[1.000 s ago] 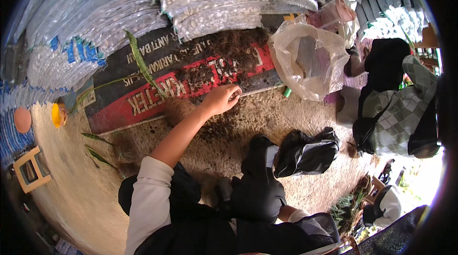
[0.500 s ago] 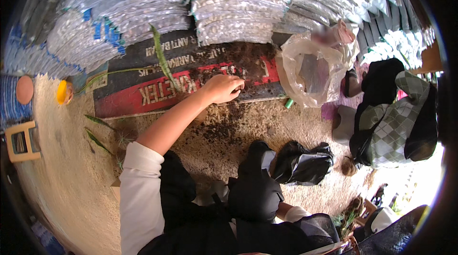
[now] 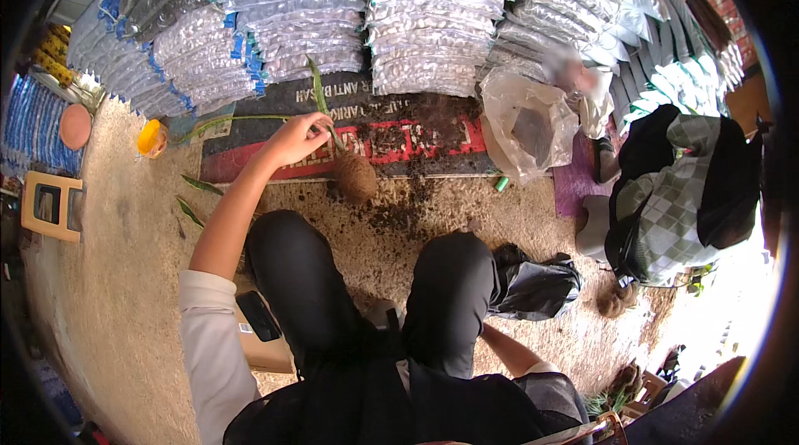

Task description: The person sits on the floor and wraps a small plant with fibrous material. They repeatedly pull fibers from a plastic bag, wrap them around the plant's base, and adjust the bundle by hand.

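Note:
My left hand [image 3: 300, 140] is closed, fingers pinched round the base of an upright green leaf [image 3: 317, 89] just above a round, brown, fibrous ball [image 3: 356, 178]. The leaf appears to rise from this ball, which rests at the near edge of a printed banner sheet [image 3: 291, 104]. A second long thin leaf [image 3: 241, 118] runs left from beside my fingers. Dark loose soil [image 3: 408, 145] is scattered over the sheet and floor to the right. Only my right forearm [image 3: 509, 350] shows, beside my right knee; the hand is hidden.
Stacks of clear plastic bundles [image 3: 441, 20] line the back. A clear plastic bag [image 3: 526, 124] stands right of the soil, near a person [image 3: 674, 195]. A black plastic bag [image 3: 541, 283] lies by my knee. At left are a yellow pot [image 3: 151, 139] and a stool [image 3: 52, 205].
My left hand has moved left from the soil to the leaf and taken hold of it. The brown ball shows now, formerly behind my forearm. The view has shifted and my knees show more.

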The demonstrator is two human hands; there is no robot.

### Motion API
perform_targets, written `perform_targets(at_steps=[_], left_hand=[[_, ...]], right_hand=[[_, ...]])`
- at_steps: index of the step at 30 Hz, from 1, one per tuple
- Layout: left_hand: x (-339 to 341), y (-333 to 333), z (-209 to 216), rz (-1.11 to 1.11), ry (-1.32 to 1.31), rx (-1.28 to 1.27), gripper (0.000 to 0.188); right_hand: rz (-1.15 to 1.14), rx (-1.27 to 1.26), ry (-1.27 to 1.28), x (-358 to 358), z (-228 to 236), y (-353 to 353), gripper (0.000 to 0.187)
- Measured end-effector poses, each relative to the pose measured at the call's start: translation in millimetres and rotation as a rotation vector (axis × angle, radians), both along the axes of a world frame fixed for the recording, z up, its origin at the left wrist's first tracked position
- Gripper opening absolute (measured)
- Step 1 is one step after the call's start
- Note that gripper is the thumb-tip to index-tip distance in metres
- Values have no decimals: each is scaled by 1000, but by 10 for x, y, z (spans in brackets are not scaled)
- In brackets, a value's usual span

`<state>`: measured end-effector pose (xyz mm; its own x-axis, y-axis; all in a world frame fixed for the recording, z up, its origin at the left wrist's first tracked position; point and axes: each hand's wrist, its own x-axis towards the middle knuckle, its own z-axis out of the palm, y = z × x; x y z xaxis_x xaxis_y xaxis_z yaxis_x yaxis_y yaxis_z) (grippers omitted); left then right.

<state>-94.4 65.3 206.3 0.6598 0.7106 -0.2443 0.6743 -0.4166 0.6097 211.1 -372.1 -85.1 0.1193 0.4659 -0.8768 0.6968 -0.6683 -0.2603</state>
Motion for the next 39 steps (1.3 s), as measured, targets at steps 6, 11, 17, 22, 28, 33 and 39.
perform_targets(at_steps=[6,11,17,22,28,33,39], left_hand=[[350,-380,572,-49,-269,56,36],[786,-993,669,-127,-409,10,45],[792,-1283,57,-150,-122,-30,56],[607,-1332,-212,-98,320,70,60],[392,-1364,-450,-157,420,-164,68],[-282,-1141,258,109,52,-52,58],[-1360,-1104,932,452,-492,30,46]], right_hand=[[96,-36,47,1050,646,137,27],[301,555,-631,1000,2952,1322,25],[496,1128,-623,127,4165,2212,23],[461,817,-514,-644,3870,2735,34],[562,493,-349,-623,2417,2878,41],[639,330,-110,-840,2187,2844,52],[579,706,14,-1281,2112,3204,45]])
